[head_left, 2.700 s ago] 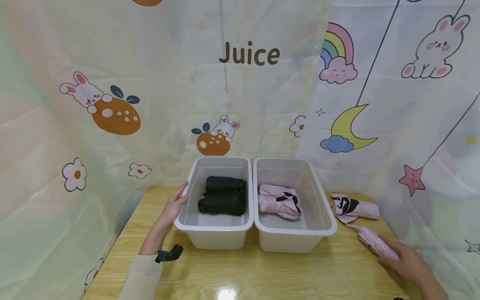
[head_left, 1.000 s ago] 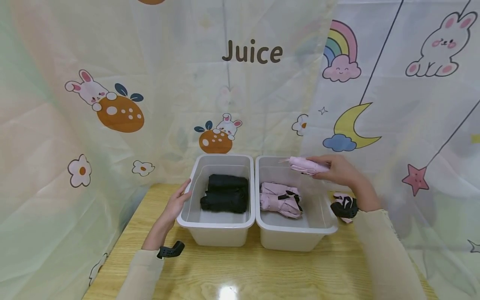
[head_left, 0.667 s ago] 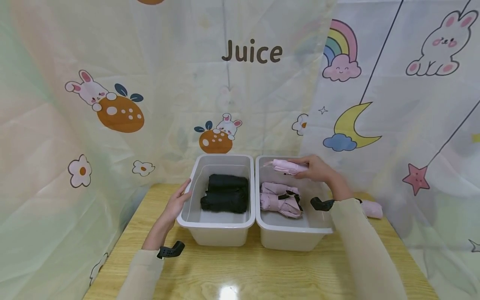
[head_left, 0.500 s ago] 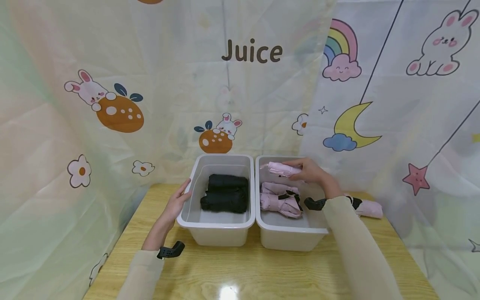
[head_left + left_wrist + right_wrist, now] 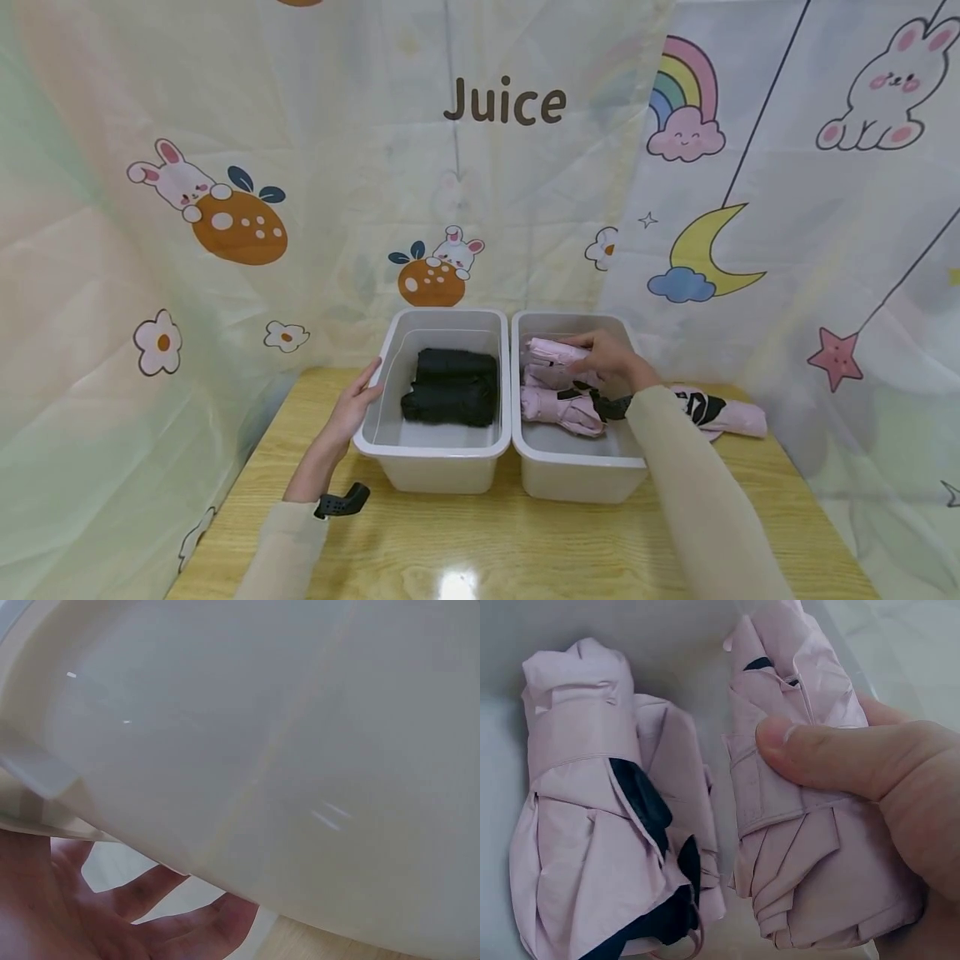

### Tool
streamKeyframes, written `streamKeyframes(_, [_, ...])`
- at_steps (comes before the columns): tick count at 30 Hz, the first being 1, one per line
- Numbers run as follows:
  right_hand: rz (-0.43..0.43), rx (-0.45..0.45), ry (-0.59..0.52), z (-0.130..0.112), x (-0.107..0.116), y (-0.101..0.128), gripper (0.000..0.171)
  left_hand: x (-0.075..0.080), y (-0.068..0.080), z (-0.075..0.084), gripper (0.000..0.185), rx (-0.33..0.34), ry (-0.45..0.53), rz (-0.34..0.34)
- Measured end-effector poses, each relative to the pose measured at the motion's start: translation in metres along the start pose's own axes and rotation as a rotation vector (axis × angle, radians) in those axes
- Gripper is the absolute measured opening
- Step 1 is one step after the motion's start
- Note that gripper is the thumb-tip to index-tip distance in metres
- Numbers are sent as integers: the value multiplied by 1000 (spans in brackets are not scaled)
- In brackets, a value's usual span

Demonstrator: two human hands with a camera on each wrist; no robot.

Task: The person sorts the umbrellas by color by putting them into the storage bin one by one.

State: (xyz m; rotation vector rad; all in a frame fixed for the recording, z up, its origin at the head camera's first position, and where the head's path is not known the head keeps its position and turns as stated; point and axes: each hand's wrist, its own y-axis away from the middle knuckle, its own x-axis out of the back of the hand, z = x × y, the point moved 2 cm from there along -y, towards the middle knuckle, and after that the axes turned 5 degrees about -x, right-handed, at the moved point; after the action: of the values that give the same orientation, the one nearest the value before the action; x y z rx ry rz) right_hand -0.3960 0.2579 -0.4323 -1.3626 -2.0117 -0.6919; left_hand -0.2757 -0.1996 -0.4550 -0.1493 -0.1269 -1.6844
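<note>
Two white plastic bins stand side by side on the wooden table. My right hand [image 5: 611, 360] grips a folded pink umbrella [image 5: 551, 353] [image 5: 810, 825] low inside the right bin [image 5: 585, 471], beside another pink umbrella [image 5: 562, 406] [image 5: 604, 825] lying there. The left bin [image 5: 431, 454] holds folded black umbrellas [image 5: 450, 398]. My left hand [image 5: 352, 408] rests with straight fingers against the left bin's outer wall [image 5: 285, 735]. One more pink umbrella [image 5: 723, 414] lies on the table to the right of the bins.
A cartoon-printed curtain [image 5: 480, 167] hangs close behind and to both sides of the table [image 5: 487, 542]. Bare wood lies in front of the bins.
My right hand picked a pink umbrella off the table at the right, carried it left over the right bin and lowered it inside. The left hand has stayed on the left bin.
</note>
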Motion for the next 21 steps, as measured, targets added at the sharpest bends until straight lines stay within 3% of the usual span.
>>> streamKeyframes(3, [-7, -25, 5, 2, -6, -4, 55, 1, -2, -5, 55, -22, -15, 12])
streamKeyframes(6, [-25, -91, -67, 4, -13, -5, 54, 0, 1, -2, 55, -23, -12, 10])
streamKeyframes(10, [-92, -185, -265, 14, -30, -4, 54, -6, 11, 7, 55, 6, -5, -5])
streamKeyframes(13, [-113, -168, -342, 15, -35, -6, 54, -9, 17, 18, 55, -2, -8, -4])
streamKeyframes(18, [-95, -110, -317, 13, -33, -11, 55, -9, 20, 27, 55, -8, -7, -1])
streamKeyframes(21, [-87, -125, -292, 14, -31, -15, 55, -9, 18, 28, 56, -9, -1, -5])
